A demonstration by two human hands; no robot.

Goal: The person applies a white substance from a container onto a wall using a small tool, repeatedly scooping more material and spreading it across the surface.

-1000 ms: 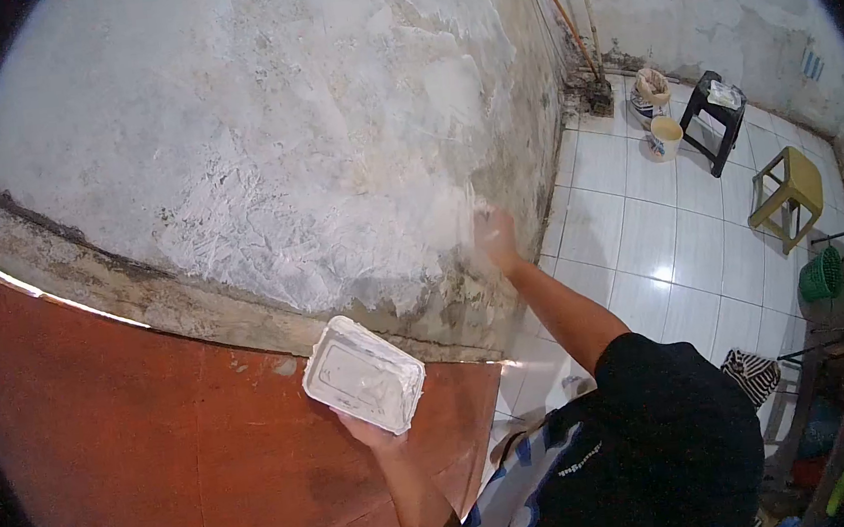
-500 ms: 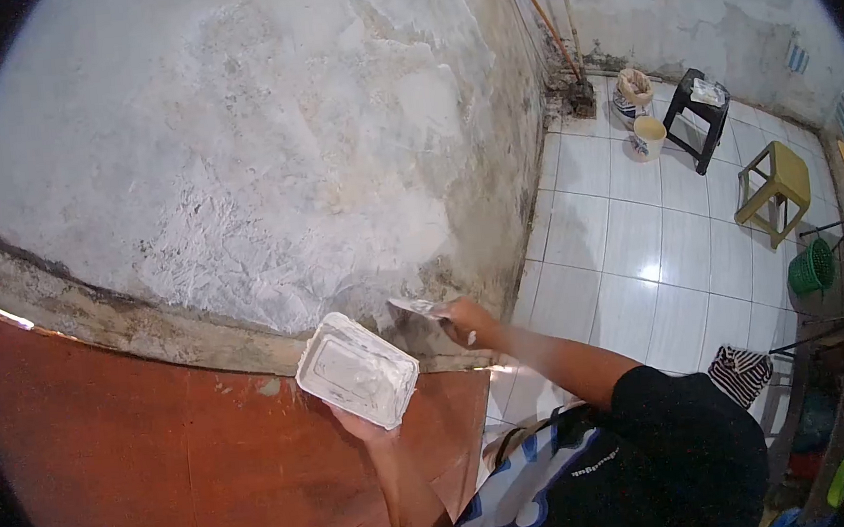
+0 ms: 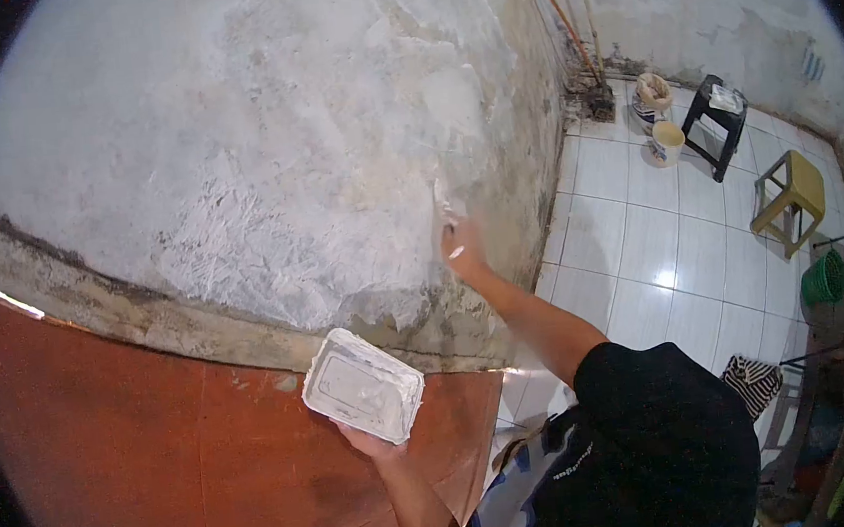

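Note:
My left hand grips a white rectangular plastic tub from below, tilted so its inside shows. White wall putty coats the tub's rim and floor. Against the wall, my right hand is closed around a putty knife; its blade points up and looks to touch the surface. The fingers and the handle are partly smeared by motion. Rough white putty is spread over the lower wall, with a ragged edge above the bare grey strip.
A reddish-brown sheet lies below the wall at left. White floor tiles run along the right. A sack-lined bucket, a cream pail, a black stool, an olive stool and a green basket stand there.
My right hand has moved up the wall with the putty knife, whose blade has turned from pointing left to pointing up. The tub stays in my left hand, nearly in place.

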